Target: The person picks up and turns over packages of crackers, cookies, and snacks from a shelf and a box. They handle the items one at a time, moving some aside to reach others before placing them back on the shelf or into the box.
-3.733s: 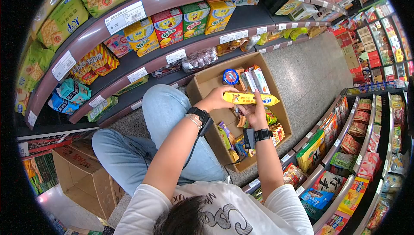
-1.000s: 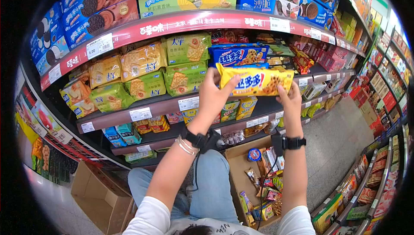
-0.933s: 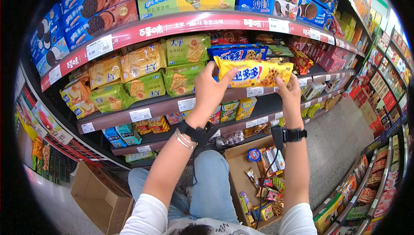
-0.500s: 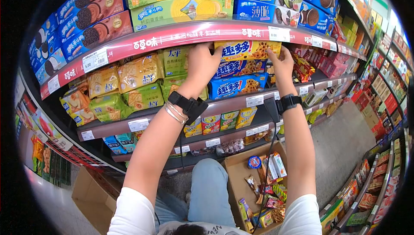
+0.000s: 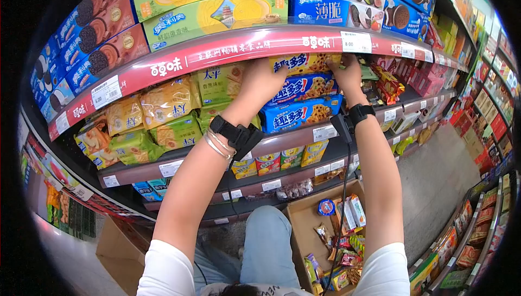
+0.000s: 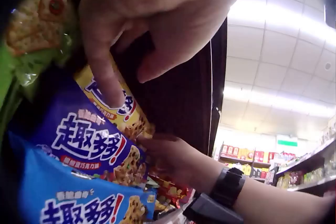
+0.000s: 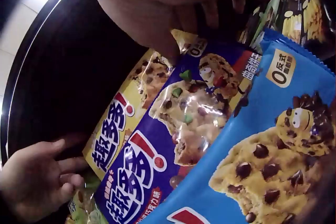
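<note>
A yellow cookie packet (image 5: 304,64) lies on top of a dark blue packet (image 5: 304,87) and a light blue packet (image 5: 302,113), under the red-edged shelf. My left hand (image 5: 261,83) is at its left end. In the left wrist view, one digit of that left hand (image 6: 157,14) rests on the packet's front while another stands apart, over the dark gap. At the other end is my right hand (image 5: 347,76). In the right wrist view, a fingertip of the right hand (image 7: 157,8) overlaps the packet's corner, and the other fingers extend loosely past it.
The red shelf edge (image 5: 217,51) runs just above both hands. Green and yellow cracker packs (image 5: 171,106) stand left; red packets (image 5: 388,85) lie right. Below, a cardboard box (image 5: 304,209) holds assorted snacks. Cables hang from both wrist cameras.
Both hands lifted the yellow packet from above the box up to the shelf, then moved it forward onto the blue packets. It now sits deeper under the red edge, and the left fingers have loosened.
</note>
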The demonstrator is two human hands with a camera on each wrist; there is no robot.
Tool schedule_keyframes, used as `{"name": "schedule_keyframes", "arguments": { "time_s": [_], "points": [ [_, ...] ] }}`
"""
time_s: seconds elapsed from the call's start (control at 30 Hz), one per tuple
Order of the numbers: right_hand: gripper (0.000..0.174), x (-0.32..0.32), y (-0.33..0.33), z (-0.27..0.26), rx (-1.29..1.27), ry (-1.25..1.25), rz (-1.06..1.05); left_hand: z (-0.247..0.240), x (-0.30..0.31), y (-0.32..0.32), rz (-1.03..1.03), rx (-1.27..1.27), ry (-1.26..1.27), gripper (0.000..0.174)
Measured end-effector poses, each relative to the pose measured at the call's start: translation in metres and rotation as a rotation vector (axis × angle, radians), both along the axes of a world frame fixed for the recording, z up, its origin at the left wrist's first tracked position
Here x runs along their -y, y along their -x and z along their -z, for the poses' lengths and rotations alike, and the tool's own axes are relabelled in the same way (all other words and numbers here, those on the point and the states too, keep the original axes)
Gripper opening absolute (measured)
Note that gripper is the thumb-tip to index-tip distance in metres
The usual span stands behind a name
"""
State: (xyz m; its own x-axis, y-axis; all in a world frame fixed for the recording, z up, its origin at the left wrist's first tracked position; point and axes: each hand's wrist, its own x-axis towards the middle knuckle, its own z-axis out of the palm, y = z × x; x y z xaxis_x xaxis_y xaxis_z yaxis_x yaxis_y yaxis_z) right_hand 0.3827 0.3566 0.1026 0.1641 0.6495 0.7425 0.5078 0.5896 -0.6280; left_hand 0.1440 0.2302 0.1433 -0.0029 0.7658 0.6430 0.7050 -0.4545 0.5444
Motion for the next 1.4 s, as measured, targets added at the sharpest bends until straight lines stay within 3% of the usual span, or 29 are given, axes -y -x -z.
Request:
{"name": "schedule_keyframes", "arguments": {
  "time_s": [0.13,0.23,0.27,0.4,0.5,0.53,0.8,0.87,0.93,1.0,1.1,1.23,1.3,1.4],
  "points": [
    [0.054,0.006,-0.003,-0.001,0.109,0.091,0.023,-0.014,0.013,-0.013,0.015,-0.005,0.105,0.044],
    [0.054,0.007,-0.007,0.004,0.138,0.127,-0.004,-0.021,0.026,-0.020,-0.097,-0.016,0.024,0.047],
    [0.055,0.007,-0.008,0.007,0.119,0.066,-0.026,-0.027,0.029,-0.022,-0.106,0.038,0.104,0.049],
    [0.058,0.033,0.000,0.003,0.096,0.122,-0.036,-0.014,0.016,-0.023,-0.113,0.078,-0.039,0.046],
    [0.056,0.042,0.005,0.017,0.141,0.145,0.083,-0.007,0.021,-0.029,-0.177,0.096,-0.113,0.046],
    [0.052,0.047,0.005,0.020,0.109,0.114,0.051,0.003,0.014,-0.030,-0.233,0.062,-0.286,0.043],
    [0.035,0.115,0.005,0.036,-0.065,-0.117,0.051,0.022,0.025,-0.061,-0.056,0.405,-0.363,0.026],
    [0.029,0.138,0.003,0.044,-0.190,-0.046,-0.048,0.021,0.043,-0.077,0.023,0.527,-0.285,0.018],
    [0.024,0.171,-0.001,0.054,-0.284,0.041,-0.118,0.038,0.051,-0.090,0.016,0.465,-0.228,0.016],
    [0.022,0.180,-0.012,0.090,-0.353,0.124,-0.154,0.062,0.061,-0.105,0.023,0.436,-0.226,0.013],
    [0.019,0.215,-0.032,0.139,-0.392,0.243,-0.160,0.107,0.088,-0.133,0.061,0.447,0.025,0.012],
    [0.015,0.265,-0.068,0.228,-0.488,0.380,-0.206,0.198,0.125,-0.170,0.149,0.363,0.241,0.010],
    [0.015,0.294,-0.086,0.277,-0.507,0.539,-0.106,0.237,0.145,-0.186,0.180,0.362,0.475,0.010],
    [0.013,0.341,-0.111,0.356,-0.618,0.692,0.008,0.303,0.167,-0.207,0.247,0.343,0.606,0.013]
  ]
}}
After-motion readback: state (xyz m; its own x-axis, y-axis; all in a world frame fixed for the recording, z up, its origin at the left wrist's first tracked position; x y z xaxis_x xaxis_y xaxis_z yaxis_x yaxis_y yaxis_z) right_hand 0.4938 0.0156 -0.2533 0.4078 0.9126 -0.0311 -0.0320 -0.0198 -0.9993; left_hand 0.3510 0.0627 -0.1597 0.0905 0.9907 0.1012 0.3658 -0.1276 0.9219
